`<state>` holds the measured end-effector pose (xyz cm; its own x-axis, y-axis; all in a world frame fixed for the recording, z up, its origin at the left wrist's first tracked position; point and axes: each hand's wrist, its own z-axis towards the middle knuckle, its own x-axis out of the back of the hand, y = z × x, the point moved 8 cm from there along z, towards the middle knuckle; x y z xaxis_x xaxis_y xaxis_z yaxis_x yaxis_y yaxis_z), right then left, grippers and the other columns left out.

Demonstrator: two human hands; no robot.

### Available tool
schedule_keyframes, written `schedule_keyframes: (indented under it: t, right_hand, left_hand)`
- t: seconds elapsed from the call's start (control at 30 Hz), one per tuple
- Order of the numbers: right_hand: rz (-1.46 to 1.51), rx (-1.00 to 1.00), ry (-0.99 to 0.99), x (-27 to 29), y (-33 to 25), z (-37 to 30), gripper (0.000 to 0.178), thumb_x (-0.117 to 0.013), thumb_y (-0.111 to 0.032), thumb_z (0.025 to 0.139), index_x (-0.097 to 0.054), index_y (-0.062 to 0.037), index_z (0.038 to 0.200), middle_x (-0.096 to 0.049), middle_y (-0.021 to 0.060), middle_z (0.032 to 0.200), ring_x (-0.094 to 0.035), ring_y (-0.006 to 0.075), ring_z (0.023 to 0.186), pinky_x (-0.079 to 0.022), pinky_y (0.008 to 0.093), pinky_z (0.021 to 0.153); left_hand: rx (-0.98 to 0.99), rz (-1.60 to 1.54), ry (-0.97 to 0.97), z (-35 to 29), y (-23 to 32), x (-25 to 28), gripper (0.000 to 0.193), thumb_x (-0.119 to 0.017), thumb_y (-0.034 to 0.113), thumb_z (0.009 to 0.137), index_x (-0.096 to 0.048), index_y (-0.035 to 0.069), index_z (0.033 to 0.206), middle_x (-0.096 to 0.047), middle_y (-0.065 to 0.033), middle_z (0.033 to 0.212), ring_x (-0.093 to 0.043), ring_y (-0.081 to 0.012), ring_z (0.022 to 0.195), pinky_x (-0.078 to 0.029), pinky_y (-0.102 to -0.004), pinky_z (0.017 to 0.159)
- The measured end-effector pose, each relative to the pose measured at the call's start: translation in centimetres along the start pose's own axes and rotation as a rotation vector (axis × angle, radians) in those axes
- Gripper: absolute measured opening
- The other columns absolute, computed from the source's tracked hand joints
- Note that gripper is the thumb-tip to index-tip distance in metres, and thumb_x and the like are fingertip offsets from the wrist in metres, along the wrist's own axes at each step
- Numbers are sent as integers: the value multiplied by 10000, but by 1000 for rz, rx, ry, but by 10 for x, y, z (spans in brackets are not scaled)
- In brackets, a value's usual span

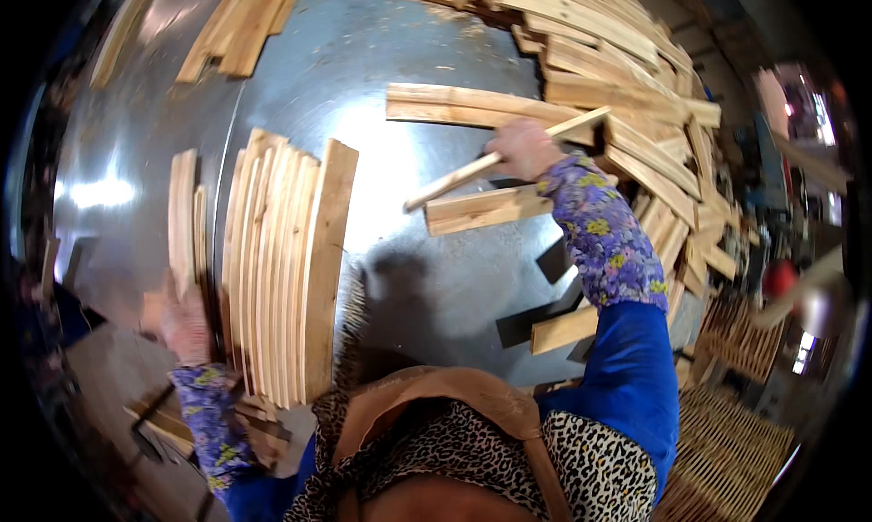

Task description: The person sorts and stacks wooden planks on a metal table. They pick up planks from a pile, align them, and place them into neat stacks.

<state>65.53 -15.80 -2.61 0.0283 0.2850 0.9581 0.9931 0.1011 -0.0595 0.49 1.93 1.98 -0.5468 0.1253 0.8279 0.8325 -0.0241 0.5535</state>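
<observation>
Pale wood strips (277,268) lie lined up side by side on the metal table (309,68), so those look sorted; the jumbled pile (618,59) at the right looks like what remains. My right hand (522,149) is closed around a thin stick (454,180) beside the pile. My left hand (186,327) is at the near end of a board (183,213) left of the strips; whether it grips, I cannot tell
</observation>
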Motion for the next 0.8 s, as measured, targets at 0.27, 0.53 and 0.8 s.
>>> schedule_keyframes:
  t: [0.27, 0.53, 0.8]
  right_hand:
    - [213, 336, 496, 48, -162, -52, 301, -769, -275, 895, -714, -127, 1151, -726, 100, 1089, -710, 328, 1126, -538, 543, 1061]
    - [54, -380, -43, -90, -1, -144, 1138, -936, -506, 738, -411, -151, 1683, -642, 228, 1449, -598, 456, 1380, -498, 552, 1159]
    - [1427, -604, -124, -117, -27, -103, 947, -806, -645, 932, -554, -14, 1591, -724, 122, 1111, -746, 223, 950, -646, 400, 850]
  left_hand:
    - [-1, -734, -1346, -147, 260, -295, 548, -810, 270, 997, -655, -39, 1423, -728, -166, 1351, -678, -236, 1218, -567, -364, 1049]
    - [118, -315, -919, -160, 201, -281, 436, -803, 254, 982, -718, -19, 1312, -761, -163, 1243, -724, -298, 1114, -591, -422, 993]
    - [-255, 397, -68, -203, 70, -129, 523, -854, 252, 891, -749, -21, 1324, -482, -288, 1645, -431, -483, 1525, -341, -574, 1285]
